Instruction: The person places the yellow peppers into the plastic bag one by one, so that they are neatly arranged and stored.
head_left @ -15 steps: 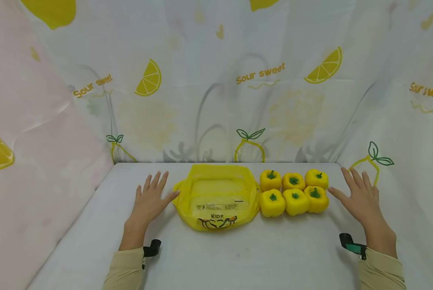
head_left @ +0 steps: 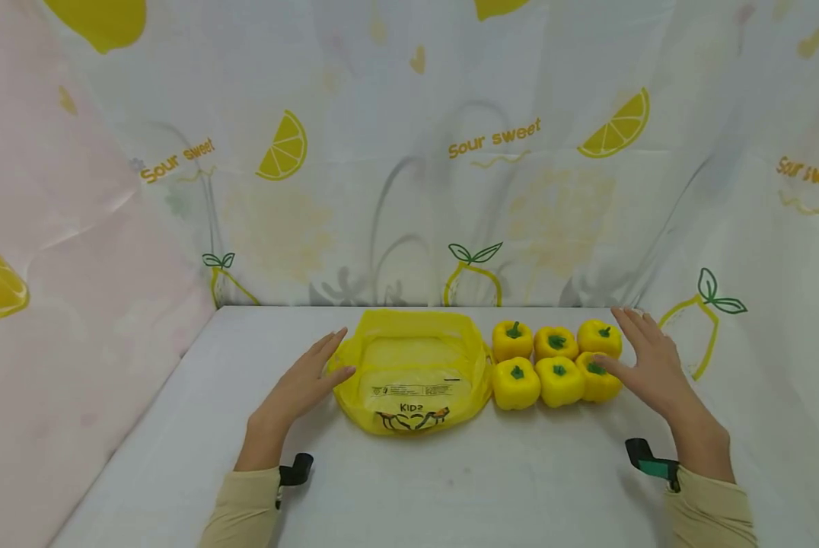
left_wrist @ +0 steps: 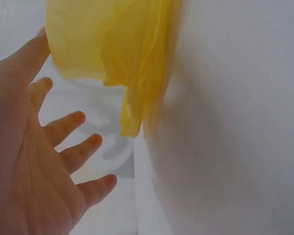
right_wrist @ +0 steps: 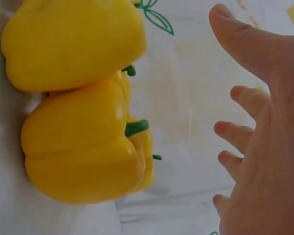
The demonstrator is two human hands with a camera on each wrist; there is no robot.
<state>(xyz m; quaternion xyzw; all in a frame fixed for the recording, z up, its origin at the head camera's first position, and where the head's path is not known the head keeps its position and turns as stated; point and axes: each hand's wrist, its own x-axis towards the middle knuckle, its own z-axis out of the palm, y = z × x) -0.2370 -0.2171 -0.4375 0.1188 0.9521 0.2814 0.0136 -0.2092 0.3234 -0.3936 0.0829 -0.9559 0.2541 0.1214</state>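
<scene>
A thin yellow plastic bag [head_left: 412, 380] with printed lettering lies at the middle of the table, its mouth spread wide. At its left edge is my left hand [head_left: 304, 386], fingers extended and holding nothing; whether the thumb touches the bag I cannot tell. Yellow bell peppers [head_left: 560, 380] with green stems stand in two rows just right of the bag. My right hand [head_left: 656, 371] hovers at the right end of the rows, fingers spread, its thumb over the front right pepper. In the right wrist view a gap shows between that hand and the nearest pepper [right_wrist: 83, 147].
A white table surface [head_left: 450, 487] stretches in front of the bag and peppers. Behind stands a white cloth backdrop [head_left: 396, 213] with lemon prints, and a pinkish cloth side [head_left: 53, 365] borders the left. Each wrist wears a black camera mount [head_left: 296, 469].
Both hands have moved inward, the left toward the bag's left edge and the right over the rightmost peppers. The bag and peppers stay where they were.
</scene>
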